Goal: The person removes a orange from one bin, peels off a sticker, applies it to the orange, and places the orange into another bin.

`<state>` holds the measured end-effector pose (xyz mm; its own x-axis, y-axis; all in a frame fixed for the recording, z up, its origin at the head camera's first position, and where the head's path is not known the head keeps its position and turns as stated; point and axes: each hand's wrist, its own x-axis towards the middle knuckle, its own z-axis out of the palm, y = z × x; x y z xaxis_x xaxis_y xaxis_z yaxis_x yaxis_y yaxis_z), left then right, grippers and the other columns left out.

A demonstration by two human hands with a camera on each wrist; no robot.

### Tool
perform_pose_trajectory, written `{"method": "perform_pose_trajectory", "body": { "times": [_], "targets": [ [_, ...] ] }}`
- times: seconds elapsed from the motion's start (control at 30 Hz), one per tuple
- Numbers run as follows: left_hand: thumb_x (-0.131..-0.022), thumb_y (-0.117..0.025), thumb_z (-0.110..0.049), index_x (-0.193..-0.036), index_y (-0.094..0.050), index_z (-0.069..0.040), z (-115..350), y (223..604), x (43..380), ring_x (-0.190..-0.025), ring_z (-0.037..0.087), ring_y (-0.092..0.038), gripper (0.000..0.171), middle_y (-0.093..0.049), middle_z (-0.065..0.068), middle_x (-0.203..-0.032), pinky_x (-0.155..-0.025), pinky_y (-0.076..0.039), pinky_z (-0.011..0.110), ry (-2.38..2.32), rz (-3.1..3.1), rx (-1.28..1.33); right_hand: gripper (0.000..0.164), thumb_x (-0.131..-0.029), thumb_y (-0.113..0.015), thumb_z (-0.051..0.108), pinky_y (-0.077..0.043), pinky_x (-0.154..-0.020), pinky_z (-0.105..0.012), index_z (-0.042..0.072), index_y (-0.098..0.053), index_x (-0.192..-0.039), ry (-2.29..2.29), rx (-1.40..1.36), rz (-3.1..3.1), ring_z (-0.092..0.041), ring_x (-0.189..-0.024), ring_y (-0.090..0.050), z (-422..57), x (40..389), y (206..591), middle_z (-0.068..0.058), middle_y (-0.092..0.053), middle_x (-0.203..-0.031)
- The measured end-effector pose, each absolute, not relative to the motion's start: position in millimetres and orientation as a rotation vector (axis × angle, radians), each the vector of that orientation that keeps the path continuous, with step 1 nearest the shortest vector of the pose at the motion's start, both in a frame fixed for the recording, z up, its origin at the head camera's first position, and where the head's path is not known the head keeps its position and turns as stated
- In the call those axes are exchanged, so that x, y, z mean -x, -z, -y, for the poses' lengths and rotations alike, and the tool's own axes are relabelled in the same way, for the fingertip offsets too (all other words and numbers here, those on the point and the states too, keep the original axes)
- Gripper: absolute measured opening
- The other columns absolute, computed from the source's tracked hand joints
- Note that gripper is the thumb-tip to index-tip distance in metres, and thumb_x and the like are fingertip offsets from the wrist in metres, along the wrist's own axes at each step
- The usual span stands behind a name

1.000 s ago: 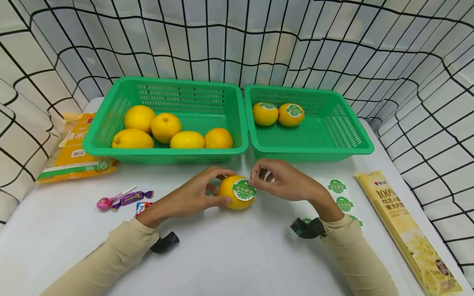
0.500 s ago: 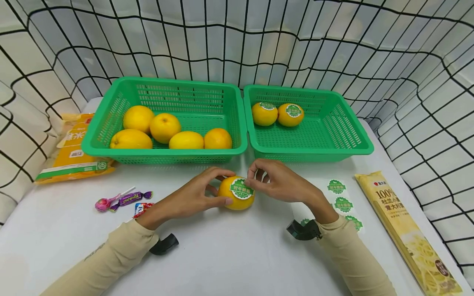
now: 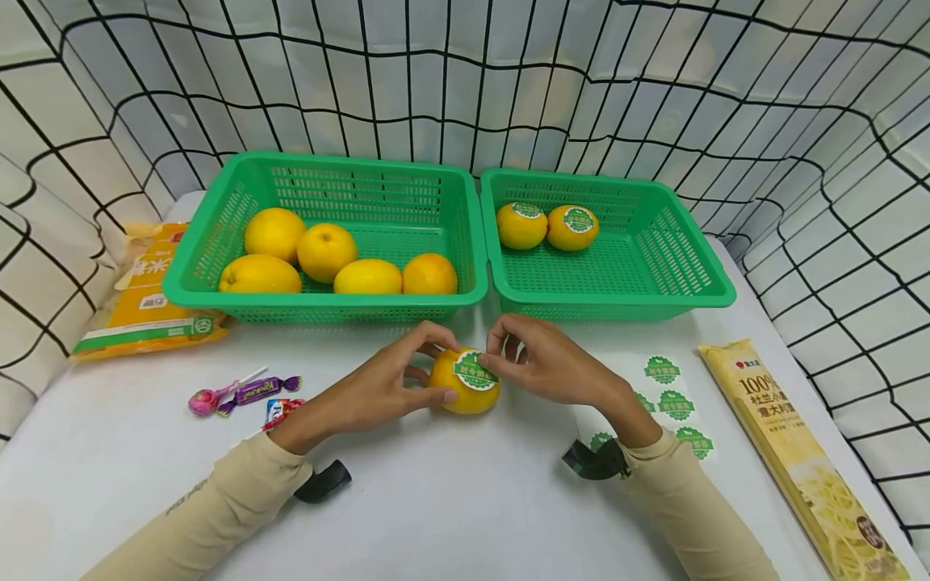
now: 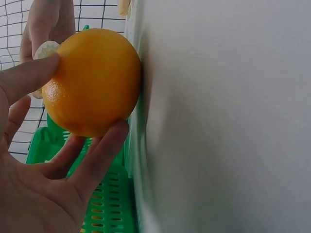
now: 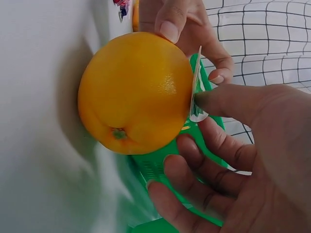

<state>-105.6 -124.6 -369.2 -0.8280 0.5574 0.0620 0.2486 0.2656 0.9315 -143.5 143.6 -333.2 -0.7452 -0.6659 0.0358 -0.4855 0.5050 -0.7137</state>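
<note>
On the white table before me, my left hand (image 3: 381,383) grips an orange (image 3: 467,399) between thumb and fingers. A round green-and-white sticker (image 3: 471,369) lies against the top of the fruit, facing up. My right hand (image 3: 545,359) pinches the sticker's right edge with thumb and forefinger. In the right wrist view the sticker (image 5: 197,92) stands on edge along the orange (image 5: 136,92), its upper end off the peel, with the thumb on its face. From the left wrist, the orange (image 4: 99,82) covers most of the sticker.
Behind are two green baskets, the left one (image 3: 363,298) with several loose oranges, the right one (image 3: 617,308) with two stickered oranges. A sticker sheet (image 3: 676,386) and noodle pack (image 3: 799,452) lie right; sweets (image 3: 256,390) and a yellow bag (image 3: 152,303) lie left. Black wire mesh (image 3: 479,60) surrounds the table.
The sticker has shifted slightly left and up over the orange, with the right fingertips still at its edge. The left hand keeps its hold, its forefinger now slightly higher on the fruit.
</note>
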Motion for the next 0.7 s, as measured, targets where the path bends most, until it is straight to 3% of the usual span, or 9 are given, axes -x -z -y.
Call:
{"method": "perform_pose_trajectory", "body": {
  "times": [0.23, 0.33, 0.47, 0.7],
  "targets": [
    [-0.095, -0.083, -0.019, -0.124, -0.060, -0.022, 126.7, 368.3, 106.5, -0.126, 0.028, -0.060, 0.037, -0.056, 0.000, -0.137, -0.105, -0.057, 0.045, -1.581, -2.239, -0.723, 0.024, -0.097, -0.080, 0.034, -0.055, -0.072, -0.031, 0.017, -0.067, -0.107, 0.939, 0.990, -2.662, -0.014, -0.091, -0.063, -143.6, 138.8, 329.8, 0.005, -0.068, -0.103],
    [-0.095, -0.083, -0.018, -0.123, -0.061, -0.020, 127.3, 369.2, 106.4, -0.127, 0.029, -0.060, 0.036, -0.056, 0.003, -0.136, -0.104, -0.058, 0.044, -1.601, -2.236, -0.728, 0.029, -0.093, -0.086, 0.032, -0.058, -0.076, -0.035, 0.015, -0.068, -0.108, 0.969, 1.077, -2.741, -0.012, -0.094, -0.062, -141.9, 136.6, 331.2, 0.002, -0.068, -0.106],
    [-0.095, -0.083, -0.018, -0.123, -0.061, -0.019, 127.9, 369.7, 106.3, -0.128, 0.032, -0.059, 0.036, -0.054, 0.006, -0.136, -0.103, -0.059, 0.044, -1.611, -2.258, -0.722, 0.021, -0.090, -0.088, 0.023, -0.060, -0.081, -0.037, 0.014, -0.072, -0.101, 1.021, 1.312, -2.788, -0.014, -0.095, -0.063, -136.2, 135.8, 337.4, 0.001, -0.070, -0.103],
    [-0.101, -0.077, -0.027, -0.117, -0.063, -0.020, 127.4, 368.4, 106.6, -0.125, 0.031, -0.060, 0.023, -0.057, 0.005, -0.132, -0.098, -0.060, 0.047, -1.616, -2.319, -0.676, 0.014, -0.091, -0.087, 0.023, -0.059, -0.081, -0.027, 0.016, -0.076, -0.096, 0.846, 1.577, -2.904, -0.012, -0.096, -0.067, -130.1, 134.2, 344.8, 0.005, -0.073, -0.097]
  ]
}}
